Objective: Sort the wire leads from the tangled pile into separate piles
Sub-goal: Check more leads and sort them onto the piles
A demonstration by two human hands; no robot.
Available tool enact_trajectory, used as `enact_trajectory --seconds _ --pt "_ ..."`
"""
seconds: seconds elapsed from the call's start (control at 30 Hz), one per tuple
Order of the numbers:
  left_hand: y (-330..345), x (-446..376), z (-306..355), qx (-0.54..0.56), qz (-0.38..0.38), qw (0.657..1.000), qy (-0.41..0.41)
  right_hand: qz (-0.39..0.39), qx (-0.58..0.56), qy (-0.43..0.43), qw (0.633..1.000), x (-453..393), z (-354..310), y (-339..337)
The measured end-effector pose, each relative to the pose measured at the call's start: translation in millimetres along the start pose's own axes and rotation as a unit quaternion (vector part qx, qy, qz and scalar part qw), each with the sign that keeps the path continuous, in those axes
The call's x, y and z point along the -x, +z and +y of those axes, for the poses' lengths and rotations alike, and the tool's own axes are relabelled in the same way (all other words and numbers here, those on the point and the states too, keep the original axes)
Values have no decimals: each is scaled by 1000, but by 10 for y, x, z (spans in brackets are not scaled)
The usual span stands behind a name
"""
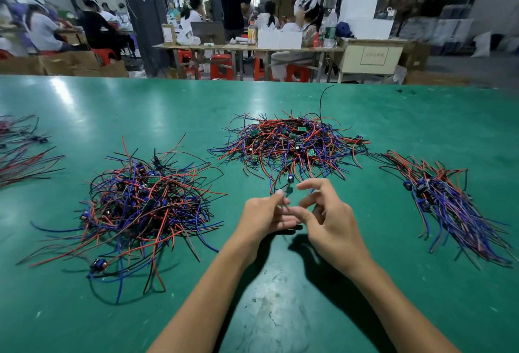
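A tangled pile (289,142) of red, blue and black wire leads with small green boards lies at the centre back of the green table (280,296). Just in front of it, my left hand (264,215) pinches one wire lead (289,181) with a small dark part on it, still trailing into that pile. My right hand (328,218) hovers beside it with fingers curled, fingertips close to the same lead; whether it grips is unclear. A second tangled pile (140,201) sits front left. A combed, aligned pile (449,203) lies at the right.
Another aligned bundle of leads (19,156) lies at the table's far left edge. Beyond the table's far edge are people seated at workbenches, red stools and cardboard boxes. Bare green surface lies around my forearms in front.
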State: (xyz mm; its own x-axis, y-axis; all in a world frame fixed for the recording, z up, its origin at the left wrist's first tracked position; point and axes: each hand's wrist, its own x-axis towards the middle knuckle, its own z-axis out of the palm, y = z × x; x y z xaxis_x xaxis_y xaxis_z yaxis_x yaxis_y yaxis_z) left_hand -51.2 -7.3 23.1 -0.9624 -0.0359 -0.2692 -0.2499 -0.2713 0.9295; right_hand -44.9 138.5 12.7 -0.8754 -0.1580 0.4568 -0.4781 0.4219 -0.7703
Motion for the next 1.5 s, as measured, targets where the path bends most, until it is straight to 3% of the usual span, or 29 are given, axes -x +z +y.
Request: enact_trajectory --seconds 0.2,0.37,0.5,0.57,0.67,0.77,0.87,0.93,1.07,1.23,1.5 --pt "-85 9 15 12 2 1000 5 -142 -63 -32 987 54 -80 52" --pt "-138 -14 33 89 6 996 1 -248 -158 53 954 26 -20 -51" --pt "-111 17 10 42 -7 999 29 -286 -165 94 939 2 32 -141" --pt "-87 37 3 8 -23 999 48 -259 -153 121 946 -31 50 -188" --pt "-63 74 -7 -41 -49 996 65 -121 -78 169 975 -110 83 -218" --pt "-51 100 -33 -102 -81 987 95 -37 -39 224 973 -130 109 -185" --pt "-50 108 -42 -141 -128 976 106 -44 -73 259 962 -114 98 -153" --pt "-48 113 -42 -158 -153 970 101 -64 -154 265 950 -124 67 -154" --pt "-57 116 -18 -139 -146 976 85 -30 -302 242 922 -144 16 -211" --pt "-94 90 22 -87 -94 989 67 -6 -311 252 916 -158 43 -243" --pt "-96 64 11 -111 -106 986 67 -4 -301 255 919 -162 63 -231"
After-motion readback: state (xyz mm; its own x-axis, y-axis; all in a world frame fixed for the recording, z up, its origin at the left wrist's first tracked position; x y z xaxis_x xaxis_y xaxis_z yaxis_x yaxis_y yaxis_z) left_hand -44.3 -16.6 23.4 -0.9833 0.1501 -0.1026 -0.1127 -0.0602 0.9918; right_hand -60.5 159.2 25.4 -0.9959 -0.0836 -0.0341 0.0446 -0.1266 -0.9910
